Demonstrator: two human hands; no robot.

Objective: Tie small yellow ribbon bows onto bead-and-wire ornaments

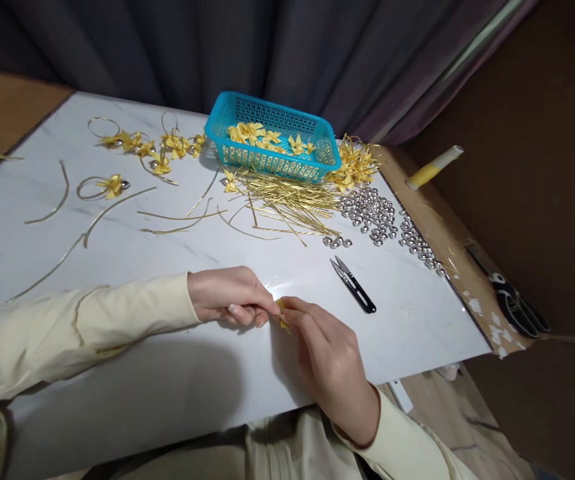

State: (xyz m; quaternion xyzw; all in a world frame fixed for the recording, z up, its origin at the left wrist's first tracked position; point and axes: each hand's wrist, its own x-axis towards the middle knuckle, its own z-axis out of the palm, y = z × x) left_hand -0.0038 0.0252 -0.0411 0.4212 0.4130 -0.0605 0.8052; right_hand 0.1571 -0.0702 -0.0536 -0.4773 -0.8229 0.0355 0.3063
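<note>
My left hand (232,293) and my right hand (330,353) meet low over the front of the white table. Between their fingertips is a small yellow ribbon flower (283,320), mostly covered by fingers. The right thumb and fingers pinch it from the right. From the left, the closed left hand grips its near edge; whether a wire or bead is also in there, I cannot tell. Black-handled thread snips (353,285) lie right of the hands, blades pointing away. Beyond them are loose silver beads (337,242) and a heap of gold wire ties (292,200).
A blue plastic basket (272,170) at the back holds yellow flowers. More flowers (351,167) are piled at its right, and finished-looking wired ones (112,187) lie left. Many silver beads (370,210) spread along the right edge. Black scissors (515,307) rest on cardboard beside a yellow tube (432,168).
</note>
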